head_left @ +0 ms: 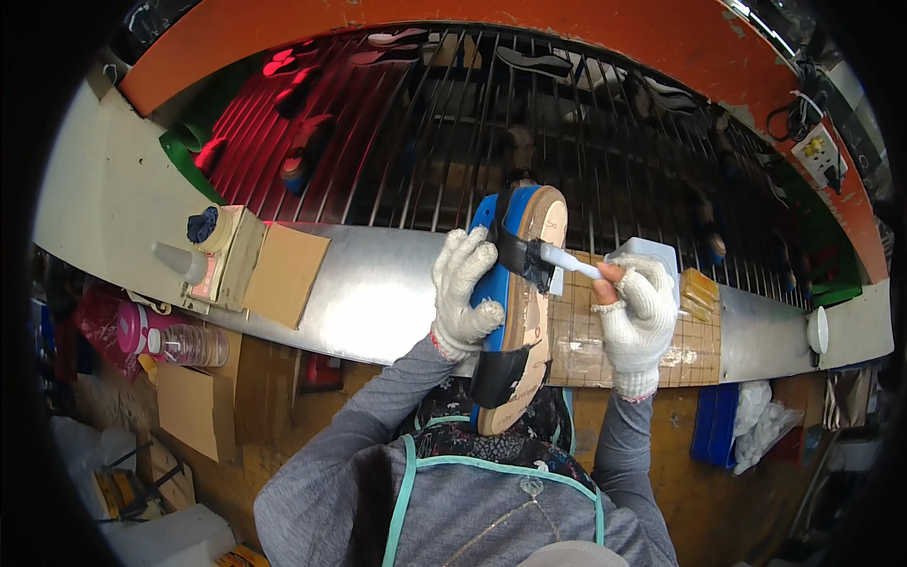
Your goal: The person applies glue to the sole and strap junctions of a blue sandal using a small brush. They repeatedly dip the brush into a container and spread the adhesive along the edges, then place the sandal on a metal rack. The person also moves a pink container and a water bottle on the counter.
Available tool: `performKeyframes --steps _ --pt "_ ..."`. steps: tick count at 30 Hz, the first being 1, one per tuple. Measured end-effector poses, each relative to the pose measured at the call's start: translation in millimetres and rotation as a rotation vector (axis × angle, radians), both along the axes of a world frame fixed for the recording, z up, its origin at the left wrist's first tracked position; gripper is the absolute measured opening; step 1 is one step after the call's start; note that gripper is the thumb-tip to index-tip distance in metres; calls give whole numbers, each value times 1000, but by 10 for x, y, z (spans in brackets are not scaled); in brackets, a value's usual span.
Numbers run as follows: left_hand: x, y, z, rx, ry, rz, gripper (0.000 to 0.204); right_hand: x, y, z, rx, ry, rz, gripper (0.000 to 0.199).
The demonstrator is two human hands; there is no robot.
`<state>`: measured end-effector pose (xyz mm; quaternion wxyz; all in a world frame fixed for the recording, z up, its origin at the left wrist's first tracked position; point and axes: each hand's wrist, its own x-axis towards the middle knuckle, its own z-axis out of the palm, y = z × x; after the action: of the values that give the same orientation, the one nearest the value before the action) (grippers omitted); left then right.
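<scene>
My left hand [465, 295], in a white knit glove, grips the side of a blue shoe last [517, 205]. It holds the last upright and bottom up, with its tan insole [552, 221] and black upper straps [513, 376] showing. In my right hand [639, 317], gloved with bare thumb and fingertips, is a brush with a pale handle [573, 263], pinched between thumb and fingers. The brush's tip meets the folded edge of a black strap near the toe end; its bristles are hard to make out. A white plastic tub [658, 251] sits behind my right hand, partly hidden.
A taped board [581, 350] lies on the metal ledge [373, 274], beside a yellow block [699, 289]. Beyond runs a rack of metal rods [416, 161] carrying several shoe parts, red-lit at left. Cardboard [287, 274], a box with a jar, and a bottle [194, 345] are on the left.
</scene>
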<state>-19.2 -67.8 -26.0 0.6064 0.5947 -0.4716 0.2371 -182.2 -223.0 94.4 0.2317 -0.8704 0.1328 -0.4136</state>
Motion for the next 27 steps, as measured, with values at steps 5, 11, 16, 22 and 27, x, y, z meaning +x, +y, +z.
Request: performKeyframes --steps 5,11,16,22,27 --pt "10 -19 74 12 -8 34 74 -70 -1 -10 63 26 55 23" --pt "76 -107 165 -31 -111 60 68 -181 -49 -3 293 69 264 18" --pt "105 -193 247 -82 -187 119 66 -223 227 -246 618 -32 140 20" --pt "145 -186 270 -58 -178 153 64 -516 455 -212 821 64 198 28" --pt "183 -200 260 -96 -291 113 66 -424 482 -196 614 6 115 24"
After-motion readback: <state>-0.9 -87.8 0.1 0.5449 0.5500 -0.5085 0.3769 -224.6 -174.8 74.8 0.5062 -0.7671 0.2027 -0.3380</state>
